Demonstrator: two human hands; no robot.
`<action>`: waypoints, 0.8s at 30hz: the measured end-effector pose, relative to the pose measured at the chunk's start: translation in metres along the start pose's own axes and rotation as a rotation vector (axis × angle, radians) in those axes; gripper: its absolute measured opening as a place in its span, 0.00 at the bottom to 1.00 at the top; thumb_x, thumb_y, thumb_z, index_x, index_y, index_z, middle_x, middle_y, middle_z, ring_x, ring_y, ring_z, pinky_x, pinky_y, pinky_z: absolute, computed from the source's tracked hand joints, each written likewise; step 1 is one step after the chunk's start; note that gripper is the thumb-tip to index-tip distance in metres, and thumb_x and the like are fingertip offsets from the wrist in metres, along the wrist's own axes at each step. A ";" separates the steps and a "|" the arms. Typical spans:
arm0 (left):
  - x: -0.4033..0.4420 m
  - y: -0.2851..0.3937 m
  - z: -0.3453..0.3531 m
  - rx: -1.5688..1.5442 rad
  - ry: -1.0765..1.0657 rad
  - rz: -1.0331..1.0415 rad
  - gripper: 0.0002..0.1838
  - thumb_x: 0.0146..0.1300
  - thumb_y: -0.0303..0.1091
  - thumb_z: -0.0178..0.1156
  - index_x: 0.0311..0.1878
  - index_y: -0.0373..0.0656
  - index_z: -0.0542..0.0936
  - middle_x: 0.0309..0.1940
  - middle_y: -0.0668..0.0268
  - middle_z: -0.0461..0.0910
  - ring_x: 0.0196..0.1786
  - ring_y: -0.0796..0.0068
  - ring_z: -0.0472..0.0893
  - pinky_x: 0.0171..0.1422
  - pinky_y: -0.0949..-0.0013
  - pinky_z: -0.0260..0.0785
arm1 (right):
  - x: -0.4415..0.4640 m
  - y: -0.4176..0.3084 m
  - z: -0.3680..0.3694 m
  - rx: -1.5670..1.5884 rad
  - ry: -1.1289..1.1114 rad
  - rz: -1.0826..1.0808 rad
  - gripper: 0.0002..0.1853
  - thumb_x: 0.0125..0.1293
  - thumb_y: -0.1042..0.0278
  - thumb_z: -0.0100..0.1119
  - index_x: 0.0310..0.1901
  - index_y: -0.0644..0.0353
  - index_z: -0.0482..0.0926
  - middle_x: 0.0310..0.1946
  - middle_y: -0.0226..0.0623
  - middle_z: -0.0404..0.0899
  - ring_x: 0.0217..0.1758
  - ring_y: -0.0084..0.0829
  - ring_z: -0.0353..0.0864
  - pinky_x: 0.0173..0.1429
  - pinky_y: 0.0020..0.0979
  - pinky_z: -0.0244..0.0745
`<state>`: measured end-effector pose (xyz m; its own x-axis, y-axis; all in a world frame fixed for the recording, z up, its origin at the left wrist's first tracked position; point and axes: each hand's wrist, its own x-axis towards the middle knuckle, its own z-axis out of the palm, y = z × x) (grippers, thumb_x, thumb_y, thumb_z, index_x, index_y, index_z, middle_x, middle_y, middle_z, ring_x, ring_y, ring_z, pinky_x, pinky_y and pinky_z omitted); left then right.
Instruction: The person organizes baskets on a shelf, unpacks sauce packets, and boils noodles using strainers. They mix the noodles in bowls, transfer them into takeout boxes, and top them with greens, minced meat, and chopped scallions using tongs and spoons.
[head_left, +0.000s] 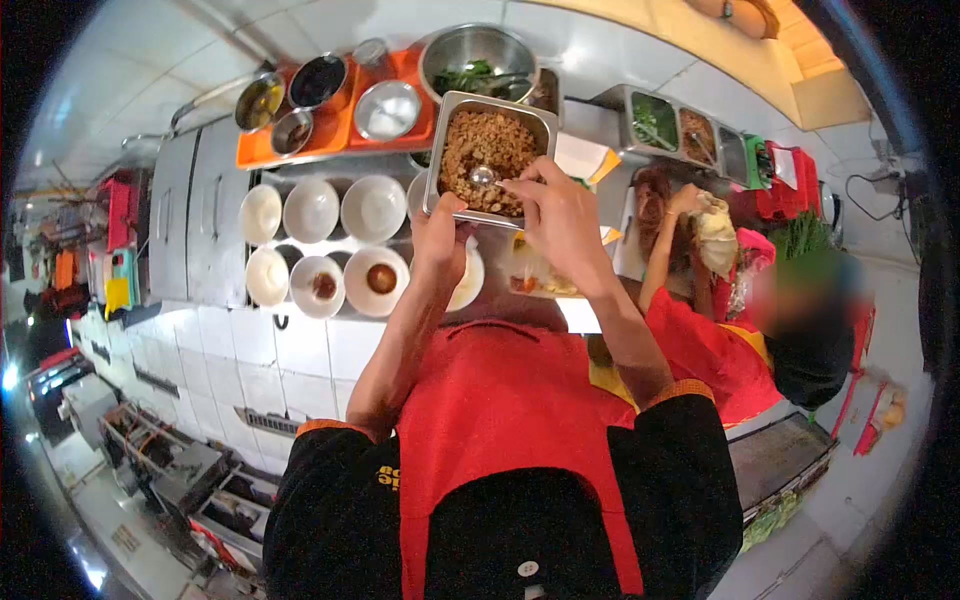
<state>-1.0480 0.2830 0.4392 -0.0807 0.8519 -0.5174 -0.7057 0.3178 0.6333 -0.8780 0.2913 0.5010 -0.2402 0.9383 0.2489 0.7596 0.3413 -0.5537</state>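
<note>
My left hand (438,240) grips the near left corner of a rectangular steel pan (548,128), its thumb over the rim. Brown, crumbly food that looks like minced meat (478,138) fills the pan. Over the pan's near right side, my right hand (558,212) pinches the handle of a metal spoon (484,177), whose bowl rests in the crumbly food. Part of the spoon's handle is hidden by my fingers. Just left of the pan stand white bowls, among them a bowl (376,280) with dark brown sauce at its bottom.
An orange tray (330,158) with several metal bowls and a large steel mixing bowl (432,78) with greens stand behind. To the right, a co-worker in a red apron (705,345) works near topping containers (672,155). Several white bowls (311,212) line the counter.
</note>
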 end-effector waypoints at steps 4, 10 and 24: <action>-0.017 0.004 -0.060 0.002 0.120 0.025 0.04 0.58 0.21 0.57 0.36 0.37 0.74 0.33 0.63 0.77 0.36 0.67 0.81 0.41 0.62 0.78 | -0.015 -0.031 0.033 0.066 0.047 -0.051 0.14 0.57 0.81 0.61 0.43 0.54 0.89 0.36 0.34 0.79 0.36 0.41 0.83 0.41 0.41 0.78; -0.033 -0.012 -0.132 0.092 0.235 -0.002 0.07 0.60 0.22 0.58 0.41 0.36 0.71 0.32 0.63 0.76 0.34 0.70 0.79 0.37 0.64 0.77 | -0.046 -0.026 0.063 0.001 -0.152 -0.049 0.16 0.57 0.81 0.57 0.42 0.53 0.89 0.38 0.36 0.80 0.40 0.43 0.83 0.43 0.42 0.78; -0.022 -0.038 -0.122 0.087 0.221 -0.009 0.07 0.62 0.23 0.58 0.43 0.34 0.74 0.35 0.62 0.78 0.34 0.69 0.80 0.38 0.65 0.78 | -0.060 -0.023 0.099 0.151 -0.233 0.244 0.14 0.52 0.77 0.59 0.40 0.62 0.89 0.32 0.46 0.84 0.32 0.43 0.85 0.40 0.39 0.81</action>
<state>-1.1052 0.2015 0.3569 -0.2336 0.7403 -0.6304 -0.6444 0.3677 0.6705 -0.9411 0.2329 0.4198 -0.2075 0.9747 -0.0831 0.7179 0.0940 -0.6898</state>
